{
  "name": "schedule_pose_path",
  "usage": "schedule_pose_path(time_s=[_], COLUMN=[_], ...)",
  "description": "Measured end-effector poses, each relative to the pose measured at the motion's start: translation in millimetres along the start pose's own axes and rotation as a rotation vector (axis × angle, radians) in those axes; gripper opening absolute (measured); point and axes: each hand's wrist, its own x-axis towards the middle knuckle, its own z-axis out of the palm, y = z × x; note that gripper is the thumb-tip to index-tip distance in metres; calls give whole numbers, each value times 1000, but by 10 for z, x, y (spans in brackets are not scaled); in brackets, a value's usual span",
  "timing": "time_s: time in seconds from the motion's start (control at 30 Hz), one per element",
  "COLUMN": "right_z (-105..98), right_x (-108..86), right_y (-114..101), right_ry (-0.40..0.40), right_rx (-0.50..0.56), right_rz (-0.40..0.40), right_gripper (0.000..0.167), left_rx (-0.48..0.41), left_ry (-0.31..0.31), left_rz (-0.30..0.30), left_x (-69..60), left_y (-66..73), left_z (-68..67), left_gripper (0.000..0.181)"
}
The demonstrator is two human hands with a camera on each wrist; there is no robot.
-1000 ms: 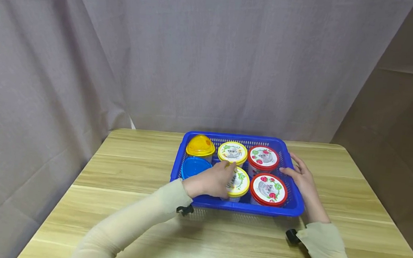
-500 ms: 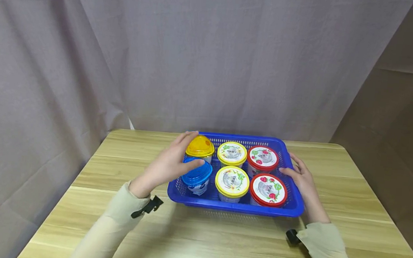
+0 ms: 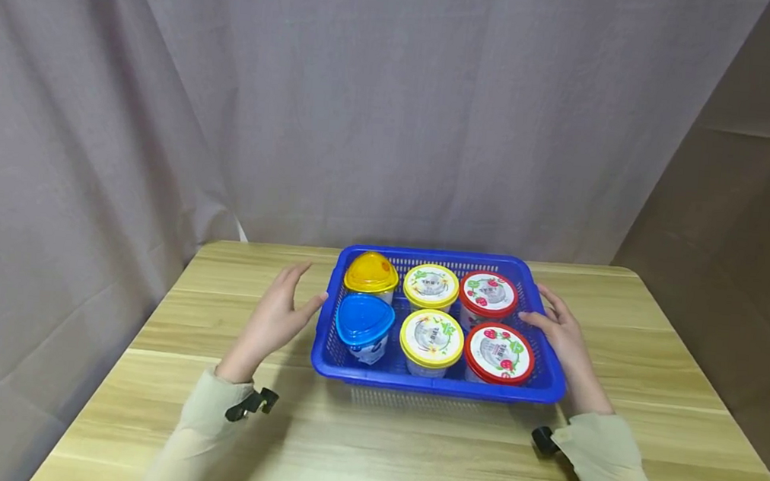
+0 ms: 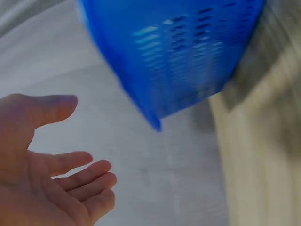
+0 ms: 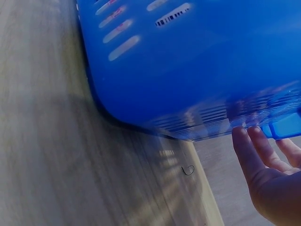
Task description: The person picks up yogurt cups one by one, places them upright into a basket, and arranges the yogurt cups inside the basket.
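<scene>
A blue plastic basket [image 3: 437, 385] holds several lidded cups in two rows. A cup with a yellow dome lid [image 3: 371, 271] and one with a blue lid [image 3: 365, 320] stand at its left. Two yellow-rimmed cups [image 3: 431, 338] fill the middle, and two red-rimmed cups [image 3: 499, 354] the right. Beside the basket's left rim is my left hand [image 3: 275, 321], fingers spread and holding nothing; the left wrist view shows a gap between it and the wall. My right hand [image 3: 565, 340] grips the right rim, thumb over it, with fingertips [image 5: 240, 134] against the outer wall.
The basket stands on a wooden table [image 3: 366, 453], near its back edge. A grey curtain [image 3: 397, 104] hangs behind, and a brown panel [image 3: 750, 227] rises on the right.
My left hand has left the front yellow-rimmed cup, passed back over the blue-lidded cup and moved left, outside the basket. My right hand has kept its place.
</scene>
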Motion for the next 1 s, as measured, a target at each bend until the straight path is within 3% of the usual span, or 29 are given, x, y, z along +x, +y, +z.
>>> schedule_pose_path(time_s=[0.23, 0.4, 0.63, 1.0], right_z=[37, 44, 46, 14], right_x=[-2, -23, -15, 19], right_y=[-4, 49, 99, 53], right_ry=[3, -10, -4, 8], right_rx=[-6, -30, -43, -18], right_rz=[-11, 0, 18, -18], right_gripper=[80, 80, 80, 80], left_rx=[-75, -138, -264, -418], left_ry=[7, -33, -4, 53], left_rz=[-81, -125, -77, -87], left_x=[137, 98, -7, 48], left_y=[-222, -334, -429, -399], left_z=[164, 315, 503, 576], left_gripper=[63, 60, 44, 44])
